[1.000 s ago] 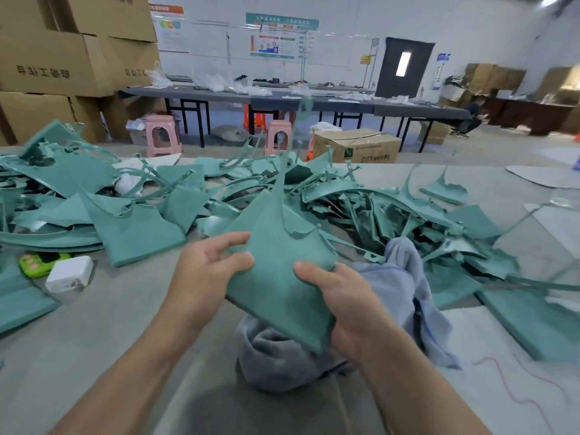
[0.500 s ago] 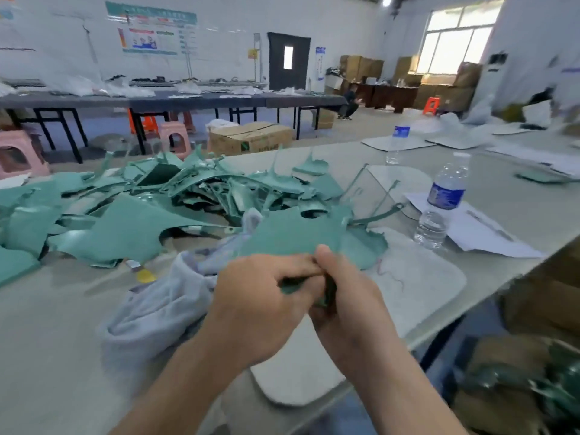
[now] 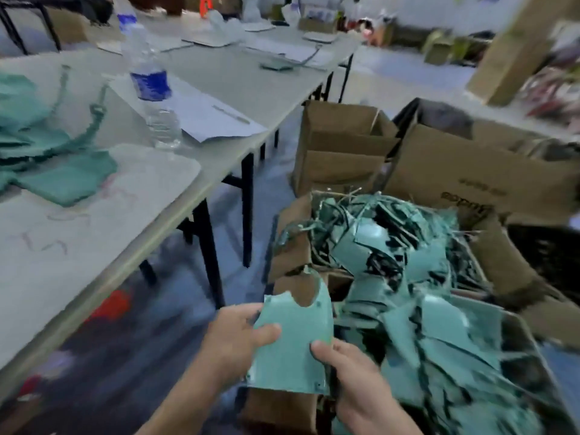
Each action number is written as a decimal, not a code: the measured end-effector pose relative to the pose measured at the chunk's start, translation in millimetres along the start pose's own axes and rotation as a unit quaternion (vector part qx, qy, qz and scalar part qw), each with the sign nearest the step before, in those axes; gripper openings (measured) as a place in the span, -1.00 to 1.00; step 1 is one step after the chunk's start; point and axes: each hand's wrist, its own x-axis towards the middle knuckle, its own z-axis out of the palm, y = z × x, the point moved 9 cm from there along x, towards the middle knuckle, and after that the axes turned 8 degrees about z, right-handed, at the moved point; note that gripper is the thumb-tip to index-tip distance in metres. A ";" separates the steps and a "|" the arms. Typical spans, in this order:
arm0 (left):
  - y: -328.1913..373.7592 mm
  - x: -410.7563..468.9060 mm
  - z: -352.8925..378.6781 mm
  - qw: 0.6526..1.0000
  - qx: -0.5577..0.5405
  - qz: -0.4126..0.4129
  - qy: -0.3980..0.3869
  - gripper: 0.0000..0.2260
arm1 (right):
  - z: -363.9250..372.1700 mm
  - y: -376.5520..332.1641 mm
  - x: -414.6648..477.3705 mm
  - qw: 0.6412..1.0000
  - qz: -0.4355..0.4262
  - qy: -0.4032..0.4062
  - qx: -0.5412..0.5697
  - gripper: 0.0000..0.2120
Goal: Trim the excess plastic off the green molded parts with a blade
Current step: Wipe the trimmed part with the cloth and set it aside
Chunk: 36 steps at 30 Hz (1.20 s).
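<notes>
Both hands hold one green molded part (image 3: 293, 346), a flat piece with a notch cut from its top edge. My left hand (image 3: 237, 337) grips its left edge with the thumb across the face. My right hand (image 3: 354, 375) grips its right lower edge. The part hangs beside the table, just left of a cardboard box (image 3: 292, 259) heaped with green pieces (image 3: 417, 296). More green parts and offcuts (image 3: 47, 152) lie on the table at the left. No blade is visible.
The grey table (image 3: 94, 246) runs along the left, carrying a water bottle (image 3: 153, 95), white papers (image 3: 207, 117) and a pale mat (image 3: 150, 180). More open cardboard boxes (image 3: 342, 146) stand on the floor behind the full one. Black table legs (image 3: 210, 246) stand nearby.
My view has swung right and down, from the table pile to the boxes on the floor. Both hands have carried the green part off the table to beside the full box.
</notes>
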 end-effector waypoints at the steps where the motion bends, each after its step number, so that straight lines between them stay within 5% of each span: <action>1: -8.5 4.0 19.5 0.999 0.032 -0.023 -0.017 -0.86 | -26.0 11.0 3.0 0.999 0.017 0.031 0.016 -0.74; 5: -31.0 12.3 77.1 0.994 -0.025 -0.102 -0.007 -0.90 | -121.9 33.5 12.2 0.983 0.053 0.158 0.072 -0.90; 9: -33.5 17.1 104.1 0.992 -0.050 -0.110 -0.030 -0.80 | -205.0 1.0 23.5 0.945 -0.040 0.245 0.213 -0.86; 11: -30.0 18.8 102.9 0.994 -0.037 -0.100 -0.037 -0.83 | -222.4 -4.9 36.1 0.935 -0.055 0.251 0.246 -0.77; 15: -23.7 22.8 86.2 0.995 -0.055 -0.078 -0.036 -0.78 | -194.8 38.8 66.9 0.954 0.054 0.233 0.182 -0.71; 22: -26.2 14.0 4.0 0.981 -0.158 -0.053 0.096 -0.68 | -45.7 58.9 85.8 0.981 0.079 0.095 0.150 -0.80; 26: -1.9 -7.2 -64.0 0.973 -0.107 0.001 0.203 -0.86 | 78.8 6.7 56.7 0.994 -0.001 -0.103 0.038 -0.83; 27: 8.1 -13.8 -82.3 0.969 -0.085 0.013 0.230 -0.98 | 118.9 -8.3 41.1 0.983 -0.023 -0.184 0.011 -0.83; 30: 39.8 -37.7 -149.1 0.942 -0.056 0.040 0.328 -0.73 | 230.0 -38.3 -10.5 0.931 -0.074 -0.351 -0.072 -0.83; 33: 69.0 -79.0 -221.9 0.914 -0.002 0.081 0.398 -0.74 | 317.1 -48.3 -45.7 0.898 -0.136 -0.384 -0.168 -0.84; 36: 81.1 -135.4 -298.2 0.862 0.170 0.064 0.473 -0.72 | 402.3 -34.7 -88.5 0.845 -0.207 -0.422 -0.256 -0.82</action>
